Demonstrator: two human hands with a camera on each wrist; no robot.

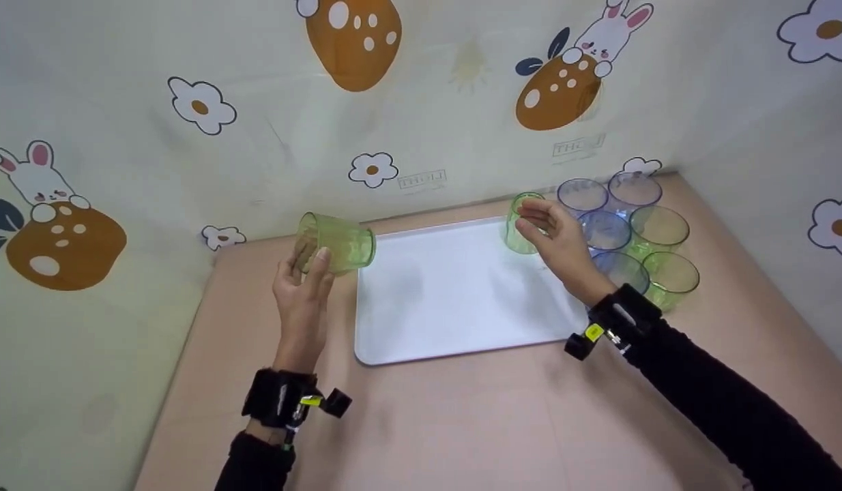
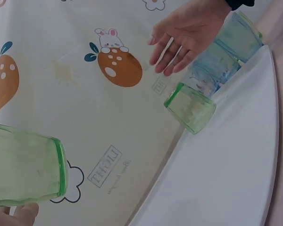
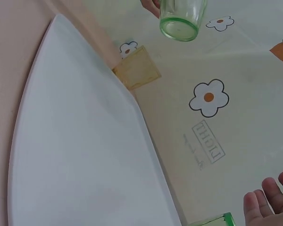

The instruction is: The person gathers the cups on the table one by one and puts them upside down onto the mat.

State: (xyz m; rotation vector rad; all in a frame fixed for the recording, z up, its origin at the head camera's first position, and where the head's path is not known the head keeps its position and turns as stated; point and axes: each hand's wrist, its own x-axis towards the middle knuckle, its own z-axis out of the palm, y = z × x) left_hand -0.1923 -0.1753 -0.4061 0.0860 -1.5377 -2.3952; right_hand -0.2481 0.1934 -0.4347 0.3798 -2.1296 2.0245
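My left hand [image 1: 301,300] holds a green drinking glass [image 1: 346,244] on its side above the tray's back left corner, thumb at the near side. Its mouth points left and its thick base right. A second green glass [image 2: 192,107] stands mouth down at the back right of the white tray [image 1: 448,300]. Beside that glass is my right hand [image 1: 564,249], fingers extended and a little bent, with nothing gripped. In the left wrist view the right hand's fingers are apart from this glass.
Several blue glasses [image 1: 605,230] and green glasses [image 1: 672,279] stand mouth up in a group at the tray's right, partly behind the right hand. A patterned sheet [image 1: 462,109] rises behind the pinkish table [image 1: 462,409]. A yellowish transparent patch [image 3: 137,68] shows beside the tray.
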